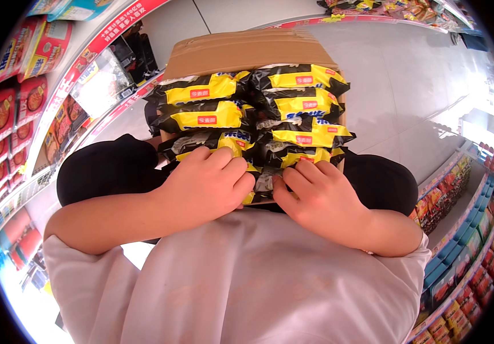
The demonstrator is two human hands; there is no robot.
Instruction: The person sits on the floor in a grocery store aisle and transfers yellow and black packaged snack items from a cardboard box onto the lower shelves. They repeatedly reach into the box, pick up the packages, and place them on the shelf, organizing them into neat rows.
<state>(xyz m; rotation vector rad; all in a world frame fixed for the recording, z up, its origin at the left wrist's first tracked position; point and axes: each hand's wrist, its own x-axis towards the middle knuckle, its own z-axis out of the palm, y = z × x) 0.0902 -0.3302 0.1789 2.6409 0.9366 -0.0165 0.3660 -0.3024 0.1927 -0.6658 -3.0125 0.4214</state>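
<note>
An open cardboard box [253,51] stands between my knees, filled with two columns of black-and-yellow plastic food packets [206,120]. My left hand [214,178] lies over the near end of the left column, its fingers bent against the packets. Over the near end of the right column is my right hand [315,189], with curled fingers touching a packet [305,157]. The fingertips of both hands are partly hidden, so a firm hold on any packet cannot be made out. The box's far flap stands up behind the packets.
Store shelves with red packages [1,112] rise at the left, edged by a red shelf strip [113,34]. More shelves with packaged goods [470,296] curve along the lower right. Pale floor tiles [384,86] show beyond the box, and a further stocked shelf [384,13] lies at the top right.
</note>
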